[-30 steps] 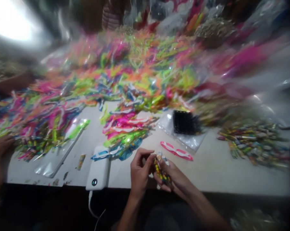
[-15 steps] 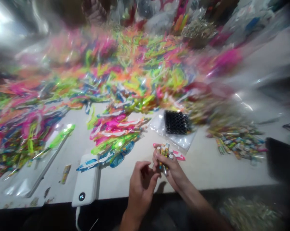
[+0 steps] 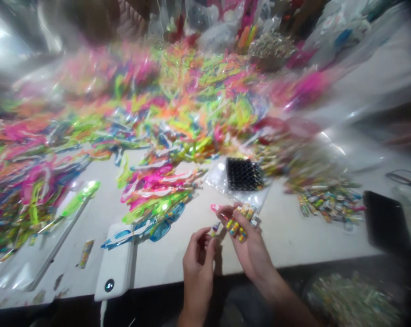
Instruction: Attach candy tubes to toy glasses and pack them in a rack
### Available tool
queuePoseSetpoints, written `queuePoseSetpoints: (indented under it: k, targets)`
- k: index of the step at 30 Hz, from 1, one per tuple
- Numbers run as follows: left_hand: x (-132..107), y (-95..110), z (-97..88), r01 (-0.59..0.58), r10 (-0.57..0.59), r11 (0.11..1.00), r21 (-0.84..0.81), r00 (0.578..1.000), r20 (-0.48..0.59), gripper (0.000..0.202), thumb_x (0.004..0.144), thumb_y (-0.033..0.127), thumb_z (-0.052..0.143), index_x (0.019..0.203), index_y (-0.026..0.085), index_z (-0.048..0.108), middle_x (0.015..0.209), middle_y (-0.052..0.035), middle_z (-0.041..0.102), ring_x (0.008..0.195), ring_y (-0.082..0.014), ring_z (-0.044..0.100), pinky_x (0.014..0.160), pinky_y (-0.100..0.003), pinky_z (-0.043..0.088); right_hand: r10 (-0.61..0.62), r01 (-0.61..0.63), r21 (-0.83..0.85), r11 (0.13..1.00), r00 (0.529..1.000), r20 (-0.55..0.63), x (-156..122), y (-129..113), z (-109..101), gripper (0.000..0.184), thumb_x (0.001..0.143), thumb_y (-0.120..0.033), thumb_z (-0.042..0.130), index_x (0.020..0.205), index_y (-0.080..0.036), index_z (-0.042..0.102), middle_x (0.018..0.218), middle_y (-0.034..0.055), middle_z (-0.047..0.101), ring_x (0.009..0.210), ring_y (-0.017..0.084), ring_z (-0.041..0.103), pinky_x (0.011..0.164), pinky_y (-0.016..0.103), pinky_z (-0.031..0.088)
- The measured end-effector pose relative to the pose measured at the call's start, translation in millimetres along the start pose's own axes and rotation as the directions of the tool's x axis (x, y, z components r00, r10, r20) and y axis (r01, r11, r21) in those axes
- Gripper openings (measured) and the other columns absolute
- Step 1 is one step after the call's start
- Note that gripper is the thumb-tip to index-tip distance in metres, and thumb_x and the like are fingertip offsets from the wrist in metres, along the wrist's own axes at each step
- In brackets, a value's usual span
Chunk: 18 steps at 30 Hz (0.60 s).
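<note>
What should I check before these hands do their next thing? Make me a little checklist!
1. Left hand has a grip on one small piece: ok, it is at the fingertips.
2. Right hand holds the colourful bundle: ok, the thumb lies across it.
3. Pink piece beyond the right hand in full view: not ok, it is partly hidden.
4. Top of the white box uncovered: not ok, the blue glasses reach over it.
5. Number of pieces in the bundle known: cannot tell, fingers hide some.
</note>
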<state>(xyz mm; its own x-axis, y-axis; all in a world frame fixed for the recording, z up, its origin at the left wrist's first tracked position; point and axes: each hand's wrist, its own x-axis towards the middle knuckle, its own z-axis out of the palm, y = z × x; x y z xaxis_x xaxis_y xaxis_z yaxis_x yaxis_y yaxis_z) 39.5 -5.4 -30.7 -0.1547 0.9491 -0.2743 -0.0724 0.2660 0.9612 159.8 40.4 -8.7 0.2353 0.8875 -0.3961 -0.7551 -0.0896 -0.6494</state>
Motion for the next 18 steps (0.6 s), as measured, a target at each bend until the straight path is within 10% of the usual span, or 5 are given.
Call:
queuePoseSetpoints:
  k: [3,7,11,14,18]
  targets:
    - [2,9,2.3,-0.095,0.100,0.993,0.065,0.992,-0.073,0.029,0.098,0.044,0.071,0.117,0.022,0.073,0.111,-0.0073,0.074,0.102,-0.0215,0.072,0.089,-0.030,0.058,0.090,-0.090,0.009,0.996,0.996,-0.017,-9,1,0,0.042,0.077,-0.030,0.093,0.109,-0.021,0.067,0.107,0.0069,0.077,0.111,0.027,0.073,0.101,0.045,0.057]
    - [3,18,10.1,-0.390,0.355,0.884,0.258,0.919,0.171,0.022,0.105,0.028,0.060,0.121,0.025,0.075,0.108,-0.0077,0.067,0.101,-0.0207,0.069,0.091,-0.033,0.058,0.135,-0.139,-0.035,0.990,0.987,-0.086,-21,4,-5,0.056,0.072,-0.032,0.097,0.117,-0.023,0.064,0.107,0.0056,0.077,0.101,0.024,0.075,0.090,0.038,0.061]
    - [18,23,13.0,-0.636,0.509,0.617,0.464,0.772,0.381,0.037,0.105,0.016,0.054,0.139,0.026,0.063,0.128,-0.0124,0.059,0.117,-0.0235,0.065,0.101,-0.038,0.057,-0.110,0.086,-0.152,0.985,0.982,-0.154,-9,-18,-27,0.050,0.072,-0.035,0.096,0.107,-0.022,0.062,0.104,0.0036,0.076,0.087,0.017,0.072,0.078,0.027,0.058]
    - [40,20,19.8,-0.808,0.509,0.304,0.505,0.586,0.630,0.046,0.104,0.015,0.051,0.150,0.019,0.049,0.149,-0.0172,0.055,0.141,-0.0321,0.052,0.119,-0.053,0.045,-0.273,0.232,-0.267,0.935,0.954,-0.126,9,-37,-57,0.045,0.077,-0.035,0.092,0.106,-0.023,0.060,0.096,0.0026,0.075,0.075,0.014,0.067,0.065,0.023,0.052]
    - [64,7,32.8,-0.883,0.503,-0.021,0.469,0.396,0.768,0.025,0.106,0.025,0.056,0.129,0.018,0.061,0.116,-0.0117,0.071,0.115,-0.0294,0.067,0.111,-0.054,0.053,-0.347,0.289,-0.490,0.823,0.937,-0.030,24,-45,-90,0.041,0.085,-0.040,0.085,0.111,-0.021,0.061,0.077,-0.0006,0.069,0.065,0.014,0.061,0.056,0.023,0.046]
